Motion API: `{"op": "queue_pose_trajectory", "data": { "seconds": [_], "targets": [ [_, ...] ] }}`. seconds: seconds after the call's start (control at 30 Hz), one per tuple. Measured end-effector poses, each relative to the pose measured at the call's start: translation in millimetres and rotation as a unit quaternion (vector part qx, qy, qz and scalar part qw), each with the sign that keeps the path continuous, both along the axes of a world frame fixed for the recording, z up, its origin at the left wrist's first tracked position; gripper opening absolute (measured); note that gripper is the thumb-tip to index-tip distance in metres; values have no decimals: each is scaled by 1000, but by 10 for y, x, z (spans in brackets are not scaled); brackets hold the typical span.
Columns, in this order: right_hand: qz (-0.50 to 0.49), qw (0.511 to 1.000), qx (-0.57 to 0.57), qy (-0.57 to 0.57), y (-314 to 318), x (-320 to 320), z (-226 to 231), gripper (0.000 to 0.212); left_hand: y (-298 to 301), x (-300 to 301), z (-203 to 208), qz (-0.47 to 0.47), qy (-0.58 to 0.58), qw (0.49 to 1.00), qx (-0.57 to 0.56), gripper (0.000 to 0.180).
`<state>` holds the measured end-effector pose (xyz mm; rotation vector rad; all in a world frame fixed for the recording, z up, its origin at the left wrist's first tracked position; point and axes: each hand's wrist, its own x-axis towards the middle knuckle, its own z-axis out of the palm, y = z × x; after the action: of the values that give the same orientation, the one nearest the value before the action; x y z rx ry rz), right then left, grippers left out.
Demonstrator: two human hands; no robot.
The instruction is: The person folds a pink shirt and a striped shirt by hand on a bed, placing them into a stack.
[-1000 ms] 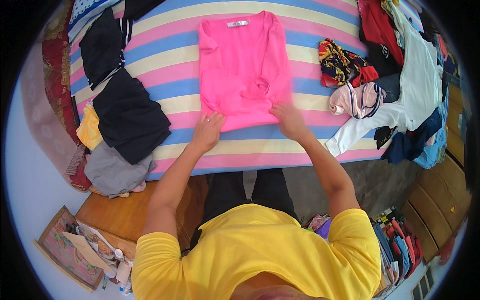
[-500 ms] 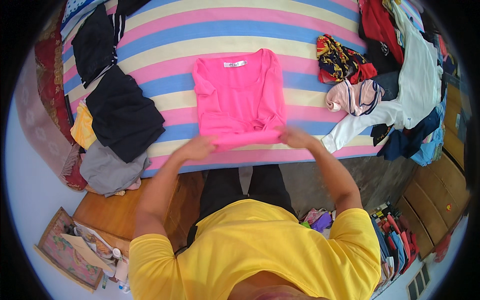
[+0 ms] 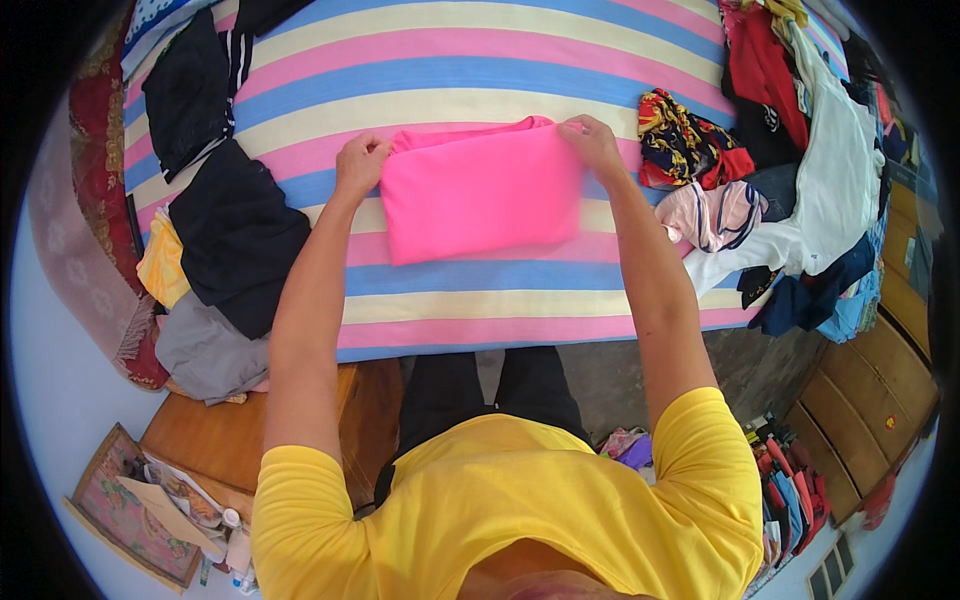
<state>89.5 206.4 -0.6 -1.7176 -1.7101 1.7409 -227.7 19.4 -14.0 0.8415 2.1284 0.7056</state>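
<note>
Your left hand (image 3: 362,168) pinches the pink top (image 3: 480,200) at its far left corner, your right hand (image 3: 594,145) at far right. Top's folded, on striped sheet (image 3: 490,304), right of black garment (image 3: 243,235).

Before me, the striped bed (image 3: 470,300) carries a folded pink garment (image 3: 485,195) at twelve o'clock, black clothes (image 3: 240,240) between ten and eleven, patterned cloth (image 3: 690,135) toward one.

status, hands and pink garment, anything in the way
Left hand and right hand pinching top corners. Pink garment folded on striped sheet. Nothing on top; patterned cloth lies apart, right.
</note>
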Motion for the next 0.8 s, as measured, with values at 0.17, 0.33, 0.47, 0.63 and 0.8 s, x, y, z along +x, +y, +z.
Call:
{"op": "queue_pose_trajectory", "data": {
  "seconds": [0.17, 0.33, 0.47, 0.63, 0.8],
  "targets": [
    [-29, 998, 56, 1, -13, 37, -156, 23, 25, 92, 135, -73, -54, 996, 28, 19],
    [-25, 995, -5, 101, -117, 70, 118, 17, -42, 141, 572, -286, 26, 958, -4, 22],
    [173, 979, -72, 74, -434, 358, 663, 14, -335, 234, 874, -393, 0, 916, 74, 23],
    [382, 914, -93, 101, -1224, 884, 1049, 10, -1143, 745, 1212, -536, -64, 840, 54, 19],
    [490, 868, 55, 66, -1883, 1265, 739, 13, -1800, 1131, 809, -599, 27, 797, 70, 14]
  ]
}}
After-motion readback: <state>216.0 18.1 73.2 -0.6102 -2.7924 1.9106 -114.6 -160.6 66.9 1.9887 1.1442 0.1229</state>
